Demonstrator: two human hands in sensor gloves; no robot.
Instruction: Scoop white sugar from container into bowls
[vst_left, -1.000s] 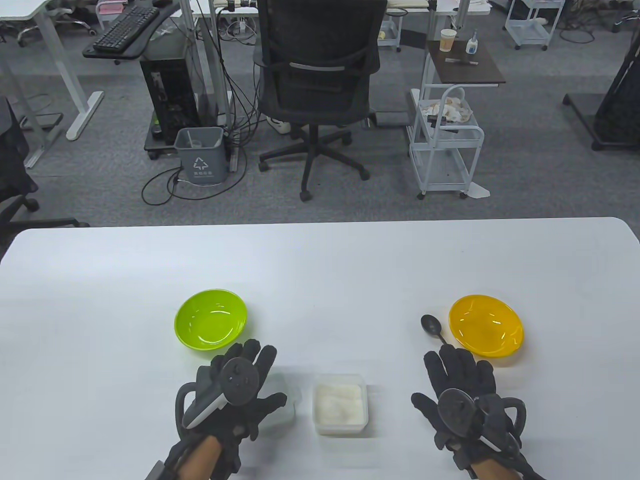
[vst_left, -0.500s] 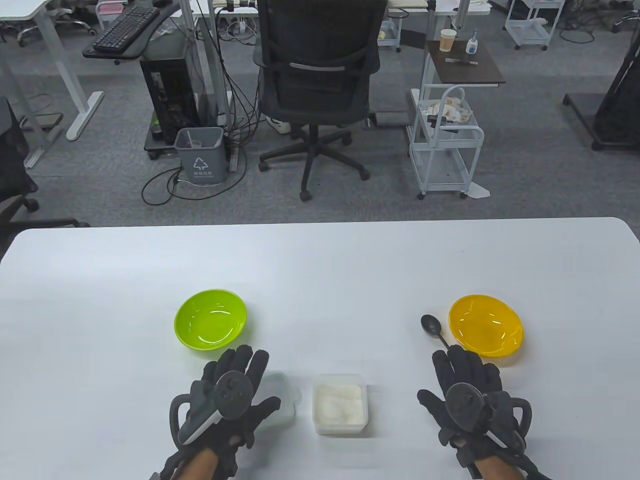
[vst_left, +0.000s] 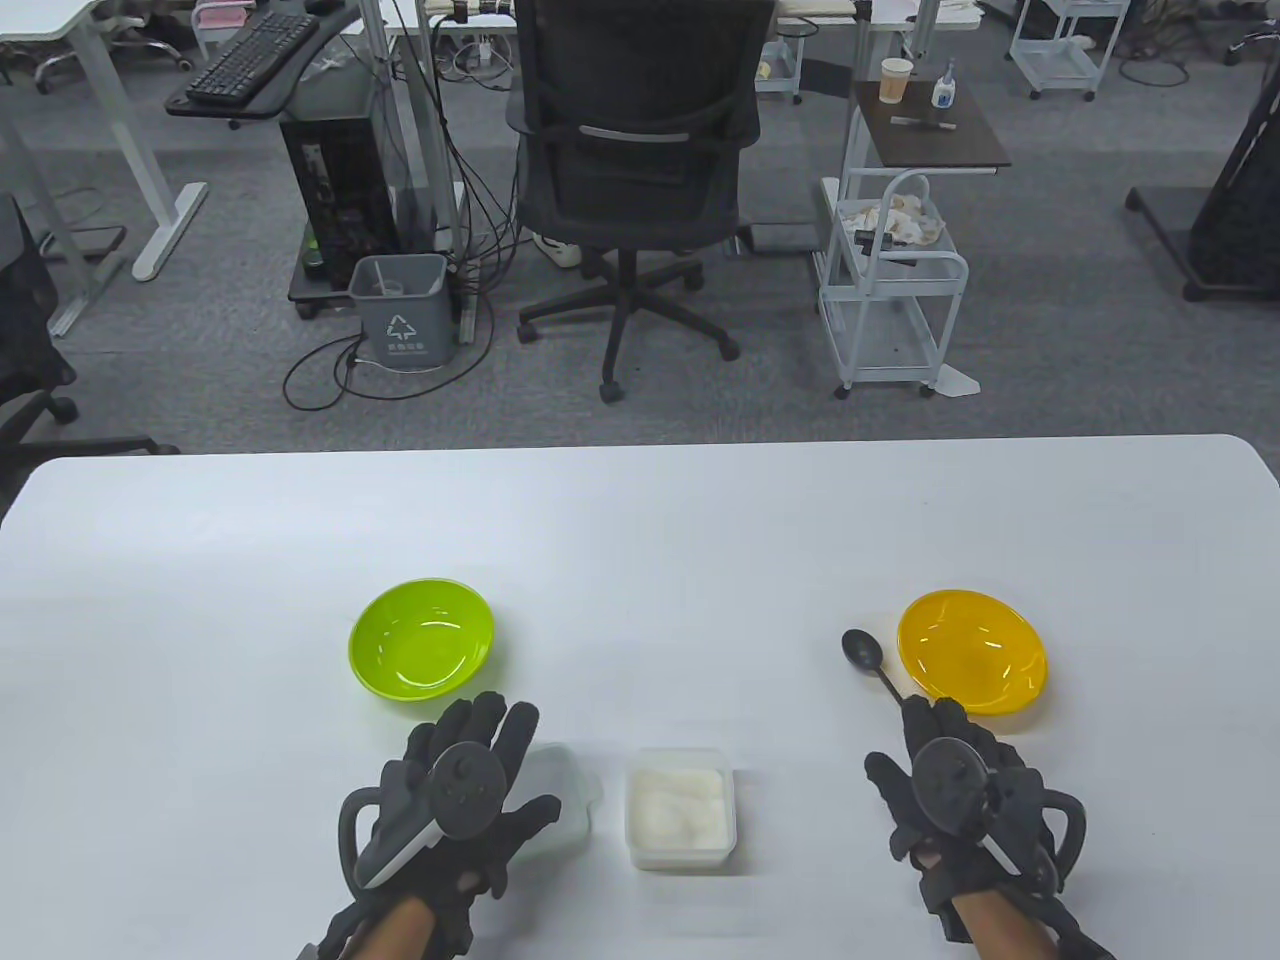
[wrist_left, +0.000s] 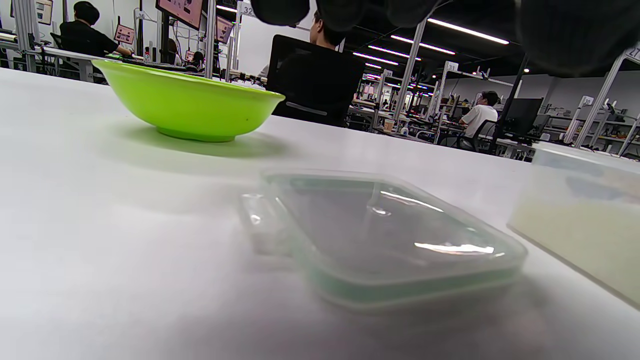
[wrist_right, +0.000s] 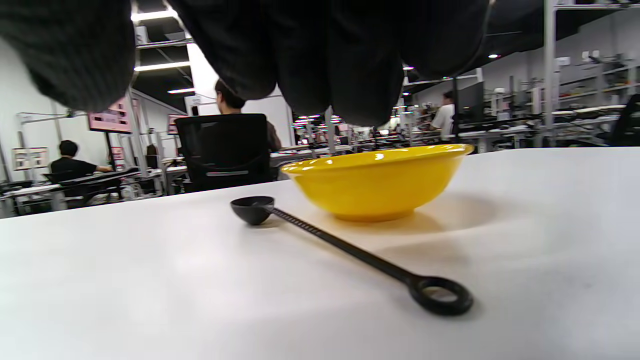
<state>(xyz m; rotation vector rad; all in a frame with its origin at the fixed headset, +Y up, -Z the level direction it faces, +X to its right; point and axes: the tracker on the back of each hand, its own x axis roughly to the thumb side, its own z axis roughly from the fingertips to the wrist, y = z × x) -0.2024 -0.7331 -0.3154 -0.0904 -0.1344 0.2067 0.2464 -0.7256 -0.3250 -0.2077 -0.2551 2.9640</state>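
Observation:
A clear square container of white sugar (vst_left: 680, 805) stands open near the table's front middle; it also shows in the left wrist view (wrist_left: 585, 215). Its clear lid (vst_left: 565, 800) lies flat to its left. My left hand (vst_left: 505, 755) hovers over the lid with fingers (wrist_left: 345, 10) spread and touches nothing. A green bowl (vst_left: 422, 640) sits beyond it, empty. A black spoon (vst_left: 865, 655) lies on the table left of the empty yellow bowl (vst_left: 972, 650). My right hand (vst_left: 925, 745) hangs above the spoon's ringed handle end (wrist_right: 440, 295), fingers (wrist_right: 310, 55) off it.
The white table (vst_left: 640, 520) stretches far beyond the bowls. Its far edge is about a bowl's width or two behind them. An office chair (vst_left: 630, 170), a bin and a trolley stand on the floor past it.
My right hand has slid right and back toward me, its fingers drawn in over the spoon's handle. My left hand has drawn back slightly over the lid.

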